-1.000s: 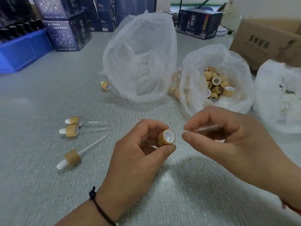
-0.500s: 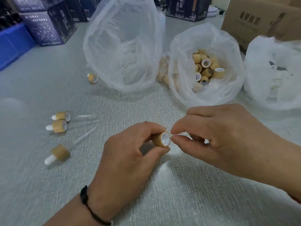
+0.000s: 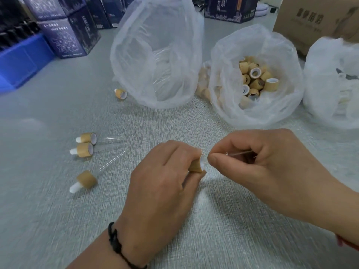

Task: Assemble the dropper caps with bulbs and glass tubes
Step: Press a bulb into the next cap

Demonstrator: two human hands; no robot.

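Note:
My left hand (image 3: 161, 183) grips a tan dropper cap (image 3: 196, 166) with a white lining, its open end facing right. My right hand (image 3: 258, 167) pinches a clear glass tube (image 3: 240, 153) between thumb and forefinger, the tube's tip right at the cap's opening. Whether the tip is inside the cap is hidden by my fingers. Three finished droppers (image 3: 83, 147) with white bulbs and glass tubes lie on the table to the left.
A plastic bag of glass tubes (image 3: 155, 55) stands at the back centre, with a lone cap (image 3: 120, 93) beside it. A bag of tan caps (image 3: 254, 78) sits right of it, another white bag (image 3: 334, 84) at far right. Dark boxes, a blue bin (image 3: 19, 63) and a cardboard box (image 3: 318, 18) line the back.
My right hand has brought the glass tube leftward from a gap away until its tip meets the cap's opening. My left hand has turned the cap's mouth more to the right.

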